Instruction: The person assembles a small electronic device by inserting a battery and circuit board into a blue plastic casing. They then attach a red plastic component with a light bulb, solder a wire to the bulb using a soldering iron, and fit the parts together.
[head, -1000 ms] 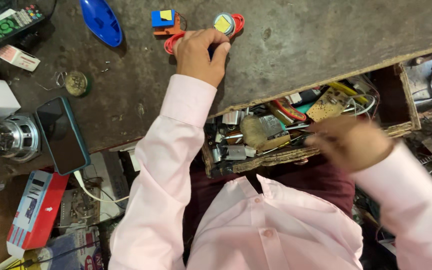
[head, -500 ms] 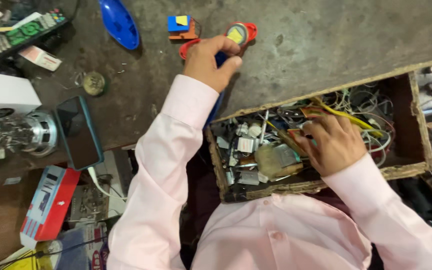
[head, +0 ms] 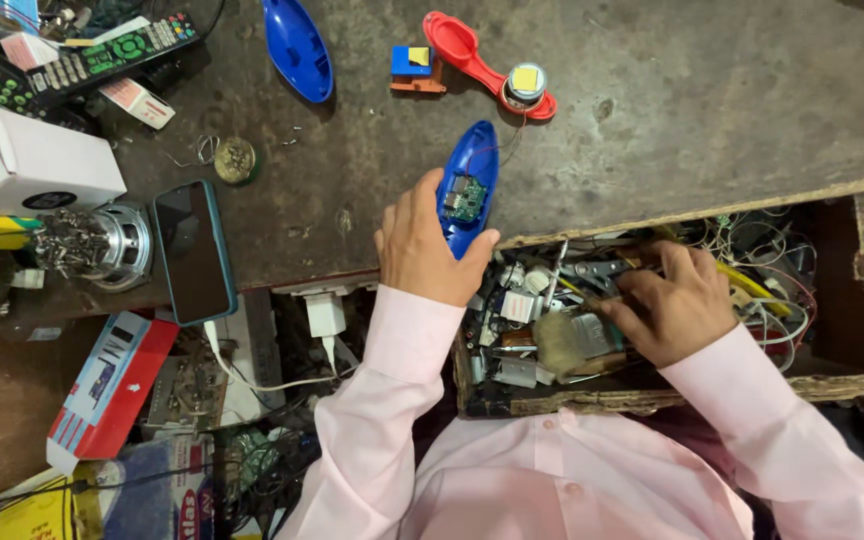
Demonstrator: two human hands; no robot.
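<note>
The right hand (head: 674, 312) is sunk in the open drawer (head: 857, 300) under the worktop's near edge, fingers curled among loose parts beside a brush (head: 564, 342); what is gripped cannot be told. The left hand (head: 422, 250) is closed around a blue shell (head: 467, 190) with its circuit board exposed, at the near edge. Farther off lie a red shell (head: 467, 50) and a second blue shell (head: 297, 45).

The blue plastic boat-shaped shell half (head: 469, 192) lies open side up on the bench with a small green circuit board (head: 466, 197) seated inside; the left-hand fingers wrap its near end, and its pointed tip reaches beyond them. A worn brush with pale bristles (head: 558, 344) lies in the open wooden drawer (head: 857, 300), just beside the right-hand fingers and partly under them.
</note>
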